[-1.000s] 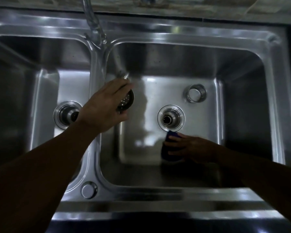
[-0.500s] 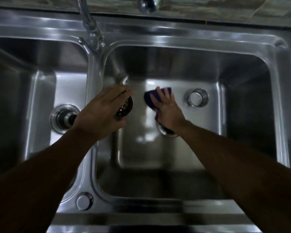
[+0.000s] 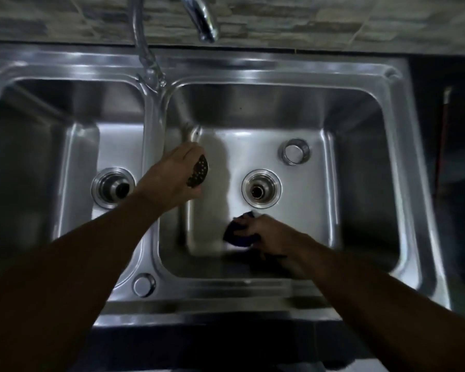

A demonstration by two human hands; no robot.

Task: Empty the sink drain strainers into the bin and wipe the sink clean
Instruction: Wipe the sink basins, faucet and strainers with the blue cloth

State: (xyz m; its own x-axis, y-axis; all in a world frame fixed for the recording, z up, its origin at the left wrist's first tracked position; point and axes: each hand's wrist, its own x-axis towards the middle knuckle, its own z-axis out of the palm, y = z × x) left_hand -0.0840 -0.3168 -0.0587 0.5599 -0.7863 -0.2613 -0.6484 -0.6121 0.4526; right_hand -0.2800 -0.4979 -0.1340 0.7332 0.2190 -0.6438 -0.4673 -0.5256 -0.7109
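I look down into a steel double sink [image 3: 253, 73]. My left hand [image 3: 169, 178] grips a round perforated drain strainer [image 3: 198, 171] above the divider, tilted on edge. My right hand [image 3: 263, 232] holds a dark blue cloth [image 3: 235, 233] against the floor of the right basin, just in front of its open drain [image 3: 261, 189]. The left basin's drain [image 3: 113, 187] is also open. A steel cup-shaped strainer part [image 3: 294, 151] stands on the right basin floor, behind and right of the drain.
A chrome tap [image 3: 202, 20] curves over the back rim, its base on the divider [image 3: 149, 76]. A round steel cap [image 3: 143, 284] sits on the front rim. Stone tiles run behind the sink. Dark space lies to the right.
My right hand has pulled the cloth from the back of the right basin, over the drain, to the front. The left hand keeps the strainer in nearly the same place.
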